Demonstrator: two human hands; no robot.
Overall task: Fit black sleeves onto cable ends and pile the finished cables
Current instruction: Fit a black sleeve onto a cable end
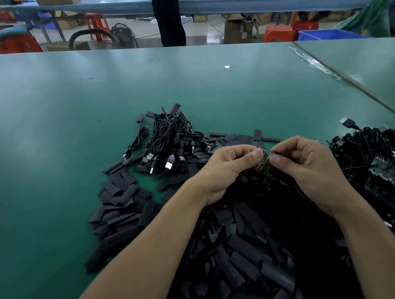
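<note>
- The left hand [224,171] and the right hand [314,169] meet above the near centre of the green surface [40,145].
- The fingers [255,154] of the left hand are curled, with thumb and forefinger pinching the cable end [265,159].
- The fingers [276,158] of the right hand are also curled and pinch the same cable end from the opposite side.
- The cable end sits between the two sets of fingertips. It is too dark and small to tell whether a sleeve is on it.
- The loose black sleeves [121,209] lie in a wide heap under and to the left of both forearms.
- The pile of coiled cables [172,137] lies just beyond the hands, with plug ends facing the person.
- The tangled cables [377,148] lie to the right of the right hand.
- A standing person [168,15] is visible behind the surface.
</note>
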